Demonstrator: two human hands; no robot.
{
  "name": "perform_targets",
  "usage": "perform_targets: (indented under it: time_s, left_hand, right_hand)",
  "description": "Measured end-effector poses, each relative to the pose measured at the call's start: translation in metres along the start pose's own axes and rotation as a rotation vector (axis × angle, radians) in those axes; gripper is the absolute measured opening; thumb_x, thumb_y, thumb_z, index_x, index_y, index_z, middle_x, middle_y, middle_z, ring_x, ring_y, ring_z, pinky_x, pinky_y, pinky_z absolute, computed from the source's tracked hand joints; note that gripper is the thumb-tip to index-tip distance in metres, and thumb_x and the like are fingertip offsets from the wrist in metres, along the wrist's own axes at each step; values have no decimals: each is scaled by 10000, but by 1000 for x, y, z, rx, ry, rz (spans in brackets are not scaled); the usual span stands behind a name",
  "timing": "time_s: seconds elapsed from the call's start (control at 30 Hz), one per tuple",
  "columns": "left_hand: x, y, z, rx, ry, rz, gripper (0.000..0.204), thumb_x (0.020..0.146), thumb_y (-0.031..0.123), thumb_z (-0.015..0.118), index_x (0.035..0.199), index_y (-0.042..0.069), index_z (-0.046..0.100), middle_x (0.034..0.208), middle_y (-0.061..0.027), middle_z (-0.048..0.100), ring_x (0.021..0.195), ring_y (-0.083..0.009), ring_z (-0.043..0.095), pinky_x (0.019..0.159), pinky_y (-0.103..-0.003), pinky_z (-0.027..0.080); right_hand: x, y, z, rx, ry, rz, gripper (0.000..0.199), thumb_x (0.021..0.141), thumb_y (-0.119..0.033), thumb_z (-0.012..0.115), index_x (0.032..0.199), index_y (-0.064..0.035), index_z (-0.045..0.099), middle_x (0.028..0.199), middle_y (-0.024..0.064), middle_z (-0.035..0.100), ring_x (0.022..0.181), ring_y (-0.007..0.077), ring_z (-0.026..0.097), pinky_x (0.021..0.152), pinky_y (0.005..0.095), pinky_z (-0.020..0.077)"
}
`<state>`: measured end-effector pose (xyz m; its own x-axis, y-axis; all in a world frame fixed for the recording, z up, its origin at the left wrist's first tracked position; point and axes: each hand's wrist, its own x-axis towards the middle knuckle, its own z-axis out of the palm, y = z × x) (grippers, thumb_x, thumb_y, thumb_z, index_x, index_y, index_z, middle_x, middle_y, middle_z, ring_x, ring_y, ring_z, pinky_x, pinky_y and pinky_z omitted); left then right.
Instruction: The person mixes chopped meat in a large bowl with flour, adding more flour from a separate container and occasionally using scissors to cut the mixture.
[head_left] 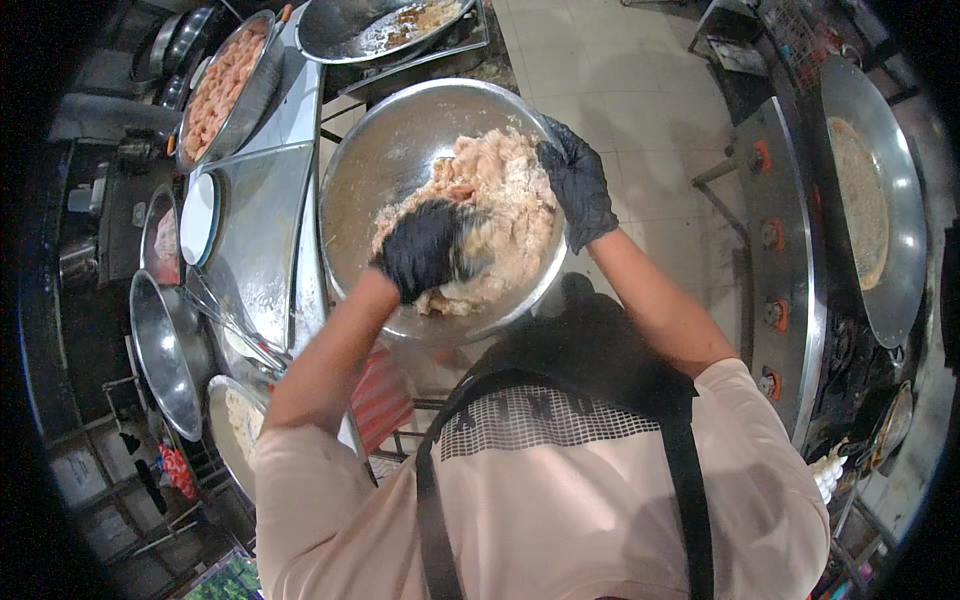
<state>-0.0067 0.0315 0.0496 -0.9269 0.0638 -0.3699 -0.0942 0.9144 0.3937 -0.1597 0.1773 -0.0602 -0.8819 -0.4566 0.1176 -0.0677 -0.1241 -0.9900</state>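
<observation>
The right hand's [578,185] grip clasps the right rim of the steel bowl [372,165], while the left hand [420,248] (blurred, its grip impossible to tell) is among the floury pieces [515,200] inside.

Mixing bowl [375,165]: metal, smooth, glossy w/ dull smears. Food mix [505,190]: rough, clumpy, matt w/ floury coat. Gloves [580,185]: thin, rubbery-looking, wrinkled, semi-matt. Table [255,195]: sheet metal, v. shiny. R-side wok [905,200]: smooth metal. Floor tiles [650,140]: slight sheen. Shirt [560,510]: matt cloth.

The left hand [425,248] is blurred at the fingers [474,246] — grip unclear.
</observation>
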Motion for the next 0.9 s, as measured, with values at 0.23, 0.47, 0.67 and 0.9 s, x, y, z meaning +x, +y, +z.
perform_targets:
  time_s: [0.23, 0.47, 0.67, 0.9]
  left_hand:
    - [-32, -88, 60, 161, 212, -267, 1009, 660, 372, 752, 1445, 117, 172, 1449, -178, 257, 1342, -378, 212, 1103, -424, 170]
    - [15, -113, 68, -527, 349, -356, 648, 713, 33, 662, 1311, 96, 421, 1240, -188, 527, 1113, -342, 511, 933, -375, 414]
    - [-19, -59, 22, -148, 85, -267, 734, 631, 260, 811, 1242, 29, 476, 1149, -185, 579, 1071, -298, 546, 915, -361, 427]
    - [43, -147, -20, -1142, 11, -185, 469, 837, 222, 618, 1260, 60, 496, 1250, -90, 524, 1120, -194, 504, 927, -307, 436]
  right_hand:
    - [-5, -10, 2, -18, -44, -39, 329, 837, -81, 555, 1158, -4, 565, 982, 97, 649, 878, 153, 593, 807, 288, 463]
    - [-6, -13, 5, -8, -36, 82, 327, 821, -72, 567, 1141, -7, 579, 979, 103, 651, 882, 152, 597, 804, 283, 466]
    - [-4, -11, -8, -20, -46, 48, 410, 814, -115, 613, 1195, 6, 524, 1042, 135, 624, 955, 197, 578, 857, 312, 448]
    - [-68, -29, 14, 57, 71, 0, 473, 888, -106, 489, 1325, 9, 348, 1256, 186, 480, 1174, 258, 446, 1019, 344, 313]
